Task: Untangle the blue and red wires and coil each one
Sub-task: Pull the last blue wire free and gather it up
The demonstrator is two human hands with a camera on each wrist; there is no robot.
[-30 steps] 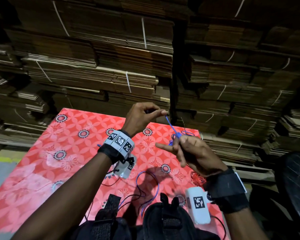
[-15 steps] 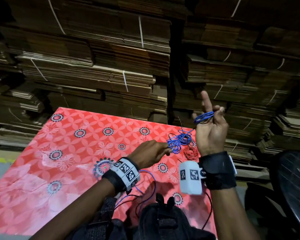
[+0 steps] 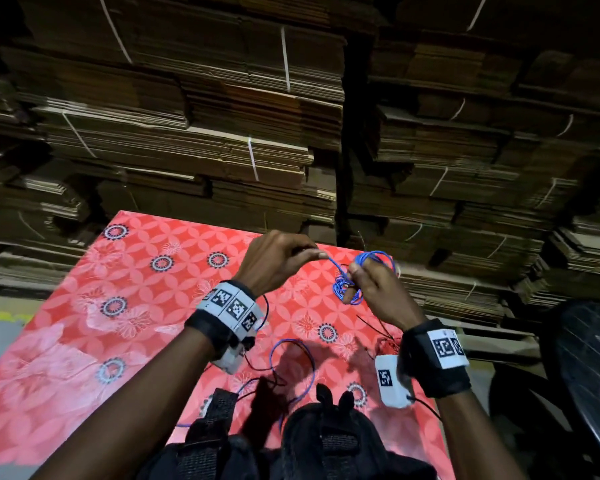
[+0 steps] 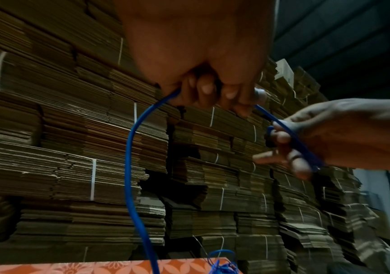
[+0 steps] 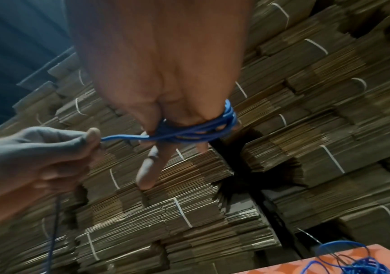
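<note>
The blue wire [image 3: 374, 259] is wound in loops round the fingers of my right hand [image 3: 361, 271], which is held above the far right of the red flowered table [image 3: 136, 306]. My left hand [image 3: 312, 252] pinches a short stretch of the same wire just left of it. In the right wrist view the blue loops [image 5: 203, 129] cross my fingers and the left hand [image 5: 90, 137] pulls the strand taut. More blue wire [image 3: 347, 294] hangs tangled under my right hand, and a loose loop [image 3: 291, 362] lies near me. The red wire [image 3: 388, 344] lies mostly hidden behind my right wrist.
Tall stacks of flattened cardboard [image 3: 257, 150] stand right behind the table. A black fan [image 3: 589, 375] stands at the right. A black strapped pack [image 3: 326, 441] covers the table's near edge. Thin black cables [image 3: 371, 323] trail over the cloth.
My left hand has risen from the tangle on the table and now pinches the wire beside my right hand. The right hand has come down and turned, with the coil still on its fingers.
</note>
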